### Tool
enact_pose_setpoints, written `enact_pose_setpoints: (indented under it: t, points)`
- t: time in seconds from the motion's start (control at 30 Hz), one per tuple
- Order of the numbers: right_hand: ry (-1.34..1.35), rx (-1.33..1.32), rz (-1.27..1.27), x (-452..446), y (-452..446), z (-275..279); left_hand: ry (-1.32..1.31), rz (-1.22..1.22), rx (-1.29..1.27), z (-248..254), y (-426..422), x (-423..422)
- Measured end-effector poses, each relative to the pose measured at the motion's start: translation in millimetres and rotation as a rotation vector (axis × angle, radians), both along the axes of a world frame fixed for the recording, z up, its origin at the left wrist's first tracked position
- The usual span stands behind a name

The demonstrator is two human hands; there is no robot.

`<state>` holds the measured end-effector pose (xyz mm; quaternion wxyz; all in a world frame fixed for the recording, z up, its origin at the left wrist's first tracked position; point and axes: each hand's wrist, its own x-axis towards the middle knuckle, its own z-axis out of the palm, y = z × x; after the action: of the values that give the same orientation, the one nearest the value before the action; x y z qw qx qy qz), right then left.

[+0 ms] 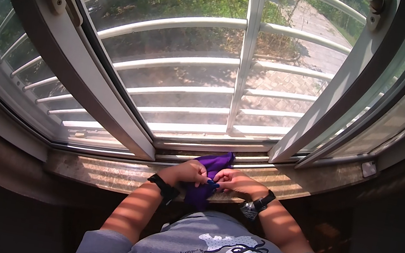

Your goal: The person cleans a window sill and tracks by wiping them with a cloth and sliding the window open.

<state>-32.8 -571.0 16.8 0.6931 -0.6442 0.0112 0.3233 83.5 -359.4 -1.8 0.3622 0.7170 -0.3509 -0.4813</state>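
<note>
A purple cloth [214,162] lies over the window sill, part of it reaching the window track and part hanging at the front edge. My left hand [189,172] is closed in a pinch at the cloth's left side. From the right, my right hand [230,179] pinches too, its fingertips close to the left ones. Between both sets of fingertips is a small dark blue object [212,183], in front of the cloth; its exact kind is too small to make out. My fingers hide part of the cloth.
The stone sill [108,171] runs beneath a window with white frames [105,93]. White curved bars [187,59] stand outside, with plants and paving beyond. A small whitish object [369,168] sits at the sill's right end. Black bands circle both wrists.
</note>
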Motion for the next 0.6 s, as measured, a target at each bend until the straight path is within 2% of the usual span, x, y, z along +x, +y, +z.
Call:
enact_pose_setpoints:
  t: [0.2, 0.6]
  points:
    - [-0.024, -0.120, 0.018, 0.9, 4.2, 0.0, -0.035, -0.020, 0.011, 4.5, -3.0, -1.3]
    - [0.012, -0.054, 0.015, -1.0, 3.4, 9.5, -0.036, 0.017, 0.021, 8.4, -3.5, -5.7]
